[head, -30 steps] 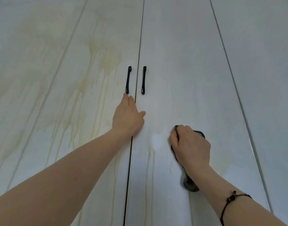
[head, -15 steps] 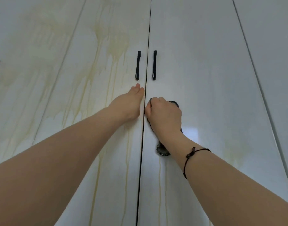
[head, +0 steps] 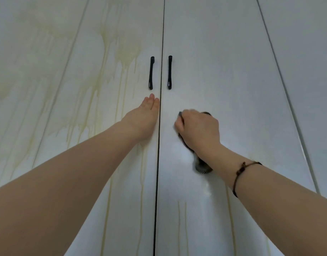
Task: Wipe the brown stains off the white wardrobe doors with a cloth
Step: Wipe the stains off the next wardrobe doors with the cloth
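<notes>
While right hand clamps cloth, tail trailing below grip | left hand flat on door

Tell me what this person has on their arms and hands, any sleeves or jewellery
Both forearms are bare; no sleeves show. A thin dark cord bracelet with a small knot or bead circles the wrist of the right hand. The left hand seems to wear a slim pale ring.
</notes>
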`<state>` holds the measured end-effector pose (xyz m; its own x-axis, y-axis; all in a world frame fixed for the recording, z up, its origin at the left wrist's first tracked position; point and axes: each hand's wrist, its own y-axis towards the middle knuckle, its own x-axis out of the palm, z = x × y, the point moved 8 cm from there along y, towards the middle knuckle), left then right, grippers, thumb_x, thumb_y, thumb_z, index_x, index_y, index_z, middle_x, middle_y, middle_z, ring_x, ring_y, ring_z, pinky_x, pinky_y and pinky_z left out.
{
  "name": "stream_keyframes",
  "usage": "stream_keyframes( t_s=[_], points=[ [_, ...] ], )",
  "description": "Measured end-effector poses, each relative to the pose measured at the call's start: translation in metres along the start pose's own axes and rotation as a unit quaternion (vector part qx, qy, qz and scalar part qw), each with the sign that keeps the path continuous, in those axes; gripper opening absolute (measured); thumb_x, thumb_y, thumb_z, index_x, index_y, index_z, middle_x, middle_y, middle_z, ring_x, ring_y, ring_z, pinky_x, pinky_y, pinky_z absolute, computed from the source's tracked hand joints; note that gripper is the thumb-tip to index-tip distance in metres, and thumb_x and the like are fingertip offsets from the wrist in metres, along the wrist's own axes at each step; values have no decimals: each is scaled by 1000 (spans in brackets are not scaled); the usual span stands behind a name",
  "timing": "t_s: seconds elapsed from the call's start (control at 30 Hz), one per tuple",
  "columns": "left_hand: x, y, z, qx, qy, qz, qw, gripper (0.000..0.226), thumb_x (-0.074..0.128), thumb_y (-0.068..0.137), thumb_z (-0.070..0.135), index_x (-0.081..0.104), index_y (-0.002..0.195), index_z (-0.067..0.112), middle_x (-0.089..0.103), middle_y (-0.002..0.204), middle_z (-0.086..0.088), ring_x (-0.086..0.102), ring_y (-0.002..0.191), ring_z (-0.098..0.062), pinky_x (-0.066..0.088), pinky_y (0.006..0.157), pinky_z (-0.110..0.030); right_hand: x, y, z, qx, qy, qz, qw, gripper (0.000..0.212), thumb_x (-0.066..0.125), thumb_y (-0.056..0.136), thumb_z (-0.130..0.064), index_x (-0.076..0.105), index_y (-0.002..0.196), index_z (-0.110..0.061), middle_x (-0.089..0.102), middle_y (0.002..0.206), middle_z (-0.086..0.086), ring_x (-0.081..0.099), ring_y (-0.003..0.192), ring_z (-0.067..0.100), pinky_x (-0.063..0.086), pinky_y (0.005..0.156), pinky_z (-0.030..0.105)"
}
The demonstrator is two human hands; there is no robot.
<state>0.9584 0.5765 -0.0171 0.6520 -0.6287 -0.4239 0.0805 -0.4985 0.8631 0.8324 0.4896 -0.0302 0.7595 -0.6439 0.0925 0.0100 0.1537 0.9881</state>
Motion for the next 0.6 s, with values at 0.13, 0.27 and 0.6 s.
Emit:
stream_keyframes(
  t_s=[0.13, 0.27, 0.6],
  points=[
    [0, 0, 6, -9, 32, -17, 999, 76, 32, 96, -7, -14, 156, 1, -19, 164, -17, -6, 154, -28, 21, 123, -40, 9, 6, -30, 27, 4, -7, 1000, 28, 42, 98, -30, 44, 72, -19, 42, 66, -6, 38, 52, 18, 11, 46, 30],
    [0, -5, 13, -36, 73, -16, 997, 76, 35, 98, -3, -14, 155, -1, -20, 164, -18, -6, 154, -29, 25, 121, -40, 11, -43, -70, -73, 45, -39, 996, 26, 51, 93, -31, 47, 70, -19, 45, 64, -3, 43, 51, 23, 10, 46, 27],
    [1, -2, 24, -140, 128, -76, 979, 95, 50, 93, 11, -22, 152, -2, -25, 162, -18, -6, 154, -31, 38, 110, -41, -37, -28, 146, 143, 7, 33, 989, 34, 35, 92, -37, 35, 62, -20, 44, 57, -5, 42, 49, 15, 22, 48, 27]
  ],
)
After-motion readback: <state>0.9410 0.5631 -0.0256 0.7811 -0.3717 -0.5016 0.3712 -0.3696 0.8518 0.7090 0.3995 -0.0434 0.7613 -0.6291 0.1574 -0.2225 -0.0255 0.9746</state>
